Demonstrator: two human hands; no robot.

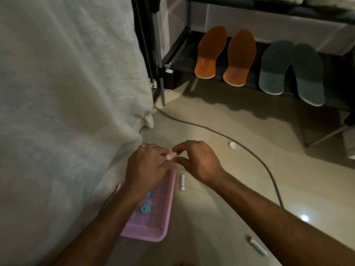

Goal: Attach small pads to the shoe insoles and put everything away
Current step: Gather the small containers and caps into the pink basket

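Glossy floor tiles (pixel 221 223) underlie both hands' fingers (pixel 178 149) pinching a pink pad (pixel 171 156) above the tray (pixel 153 235).

Small pink pad (pixel 171 156) pinched between both hands above the tray's far end, two teal pads (pixel 145 209) lying in pink perforated tray (pixel 153 227) on floor, orange insoles (pixel 224 54) and grey-green insoles (pixel 292 72) side by side on low rack shelf
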